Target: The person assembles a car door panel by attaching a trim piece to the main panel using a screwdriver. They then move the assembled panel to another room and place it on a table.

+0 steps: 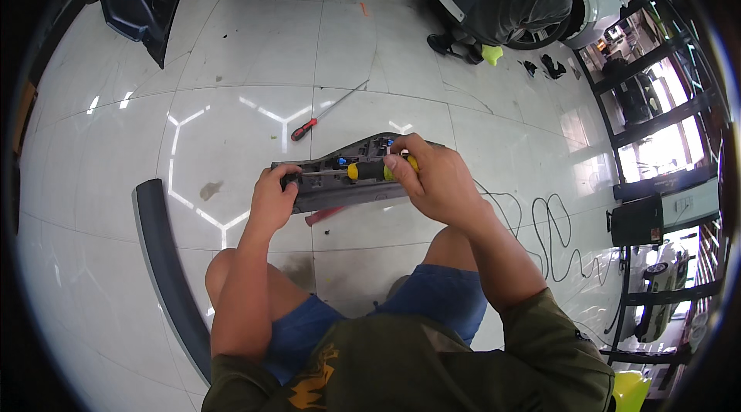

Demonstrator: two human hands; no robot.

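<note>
A long dark grey plastic car trim panel lies across in front of my knees, its ribbed inner side with blue clips showing. My left hand closes on the panel's left end, thumb and fingers at a small black part there. In my right hand is a screwdriver with a yellow and black handle. Its thin shaft lies along the panel and points left, toward my left fingertips. Where the tip touches is too small to tell. My right hand and forearm hide part of the panel's right end.
A red-and-black screwdriver lies on the tiled floor beyond the panel. A red object pokes out beneath it. Left is a long curved dark trim strip; right, a loose cable. Another person crouches by a car wheel.
</note>
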